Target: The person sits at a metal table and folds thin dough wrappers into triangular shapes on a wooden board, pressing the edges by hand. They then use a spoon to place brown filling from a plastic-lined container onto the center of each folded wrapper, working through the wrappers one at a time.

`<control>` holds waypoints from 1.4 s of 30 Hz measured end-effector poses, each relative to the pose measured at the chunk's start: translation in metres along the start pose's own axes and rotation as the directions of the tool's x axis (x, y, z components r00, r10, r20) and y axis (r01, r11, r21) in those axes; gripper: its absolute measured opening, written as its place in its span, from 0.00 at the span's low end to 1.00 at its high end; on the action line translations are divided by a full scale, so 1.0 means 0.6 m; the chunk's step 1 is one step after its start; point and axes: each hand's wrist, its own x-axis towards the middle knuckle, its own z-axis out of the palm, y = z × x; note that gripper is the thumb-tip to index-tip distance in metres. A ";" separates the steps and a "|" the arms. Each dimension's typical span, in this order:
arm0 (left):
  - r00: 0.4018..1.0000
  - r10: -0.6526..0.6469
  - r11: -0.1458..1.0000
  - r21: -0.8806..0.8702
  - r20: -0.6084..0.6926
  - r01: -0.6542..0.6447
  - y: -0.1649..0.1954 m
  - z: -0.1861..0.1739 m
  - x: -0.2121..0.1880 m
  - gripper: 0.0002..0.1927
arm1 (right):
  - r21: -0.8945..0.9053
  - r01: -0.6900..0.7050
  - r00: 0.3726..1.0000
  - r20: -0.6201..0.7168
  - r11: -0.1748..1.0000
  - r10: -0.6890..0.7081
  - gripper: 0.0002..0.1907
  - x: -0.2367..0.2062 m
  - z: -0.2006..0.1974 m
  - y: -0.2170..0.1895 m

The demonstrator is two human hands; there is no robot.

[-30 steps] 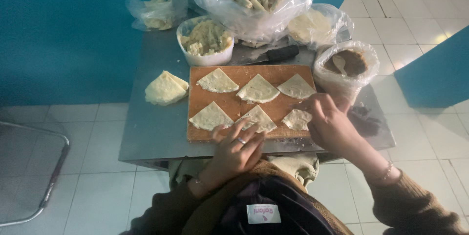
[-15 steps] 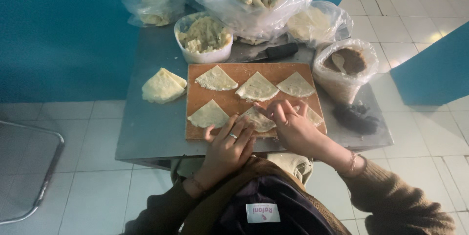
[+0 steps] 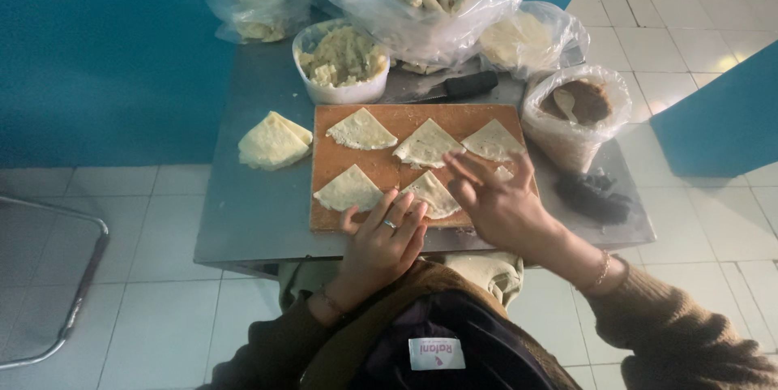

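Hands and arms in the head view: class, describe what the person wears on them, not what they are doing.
The left hand has a ring on one finger and a thin band at the wrist. The right hand has a bracelet at its wrist. Both arms are in brown knitted sleeves.

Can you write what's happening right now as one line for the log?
left hand: fingers resting on front-middle dough wedge | right hand: open over the wooden board | spare wedges: stacked left of board

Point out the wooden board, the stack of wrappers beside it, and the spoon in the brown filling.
wooden board (image 3: 387,175), head view: bare middle.
stack of wrappers (image 3: 273,141), head view: top sheet.
spoon (image 3: 565,104), head view: its bowl.
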 end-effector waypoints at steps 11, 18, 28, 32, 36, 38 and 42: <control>0.998 0.041 0.998 0.053 0.057 -0.044 0.000 0.004 0.002 0.22 | 0.096 0.081 0.992 0.091 0.992 -0.090 0.32 0.008 0.009 -0.015; 0.998 0.046 0.996 0.073 0.034 -0.048 -0.001 0.011 -0.004 0.20 | 0.071 0.106 0.985 0.126 0.992 -0.114 0.29 0.010 0.021 -0.010; 0.999 0.040 0.997 0.066 0.036 -0.043 0.000 0.010 0.002 0.20 | -0.173 0.108 0.992 0.081 0.979 -0.095 0.26 0.005 0.024 0.012; 0.999 0.031 0.999 0.015 0.044 -0.032 0.000 0.006 -0.002 0.21 | 0.170 0.000 1.000 0.006 0.985 -0.001 0.27 0.012 -0.002 0.025; 1.000 0.005 0.996 -0.093 -0.029 -0.007 -0.014 -0.007 -0.015 0.18 | 0.532 -0.093 0.993 0.113 0.842 0.038 0.34 0.048 0.009 0.025; 0.998 -0.011 0.997 -0.075 -0.064 0.007 -0.035 -0.025 -0.028 0.16 | 0.805 -0.157 0.980 0.198 0.572 -0.011 0.36 0.081 0.037 0.020; 0.992 -0.093 0.993 0.069 -0.080 0.099 -0.067 -0.050 -0.042 0.16 | 0.876 -0.081 0.977 0.165 0.475 -0.137 0.28 0.146 0.098 0.004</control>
